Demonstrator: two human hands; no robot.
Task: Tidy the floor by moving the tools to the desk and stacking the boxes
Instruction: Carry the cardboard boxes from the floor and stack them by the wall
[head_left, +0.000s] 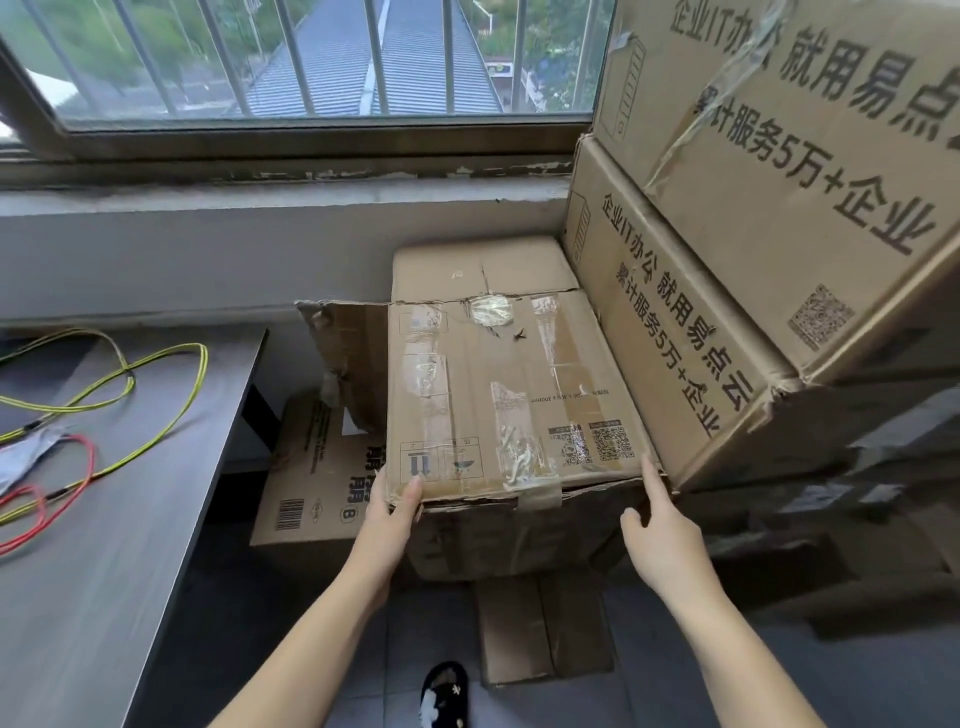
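The left hand is gripping the near left corner of the taped cardboard box, thumb lying on the top face and the other fingers hidden under the edge. The right hand is reaching to the near right corner of the same box, its index finger stretched out and touching the top edge, the remaining fingers loosely curled and holding nothing. The taped cardboard box is sitting in front of the person, its torn flap sticking out to the left. Behind it, another plain box is standing against the wall under the window. Just to the right, two large printed boxes are piled one on the other: the lower printed box is touching the right side of the taped one, and the upper printed box is leaning over it. Low on the left, a barcode box is resting on the floor between the taped box and the bench. On the bench, yellow-green cables and a red cable are lying in loops. A flattened piece of cardboard is lying on the floor by a dark slipper.
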